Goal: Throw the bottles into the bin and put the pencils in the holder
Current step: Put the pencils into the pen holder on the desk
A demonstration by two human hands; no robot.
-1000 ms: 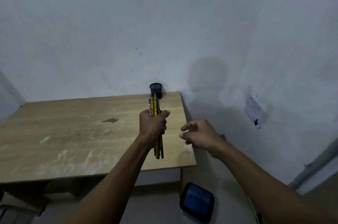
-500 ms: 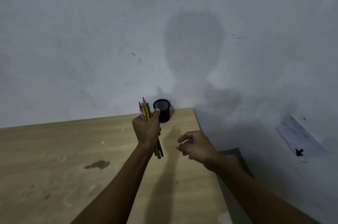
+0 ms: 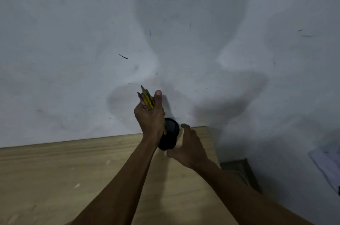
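Pencil step now: my left hand (image 3: 150, 116) is clamped around the pencils (image 3: 146, 100), four or so, hard to count, held right above the one black holder (image 3: 170, 136). My right hand (image 3: 187, 144), fingers spread, sits beside the holder. Next I reckon: lower the ends into its mouth. No bottles showing.

You are looking at one black holder (image 3: 170, 133), one wooden table (image 3: 55, 178), two hands, your left hand (image 3: 150, 117) bunching several pencils (image 3: 146, 99), at least four showing though the exact count is blurring, your right hand (image 3: 189, 146) carrying none.
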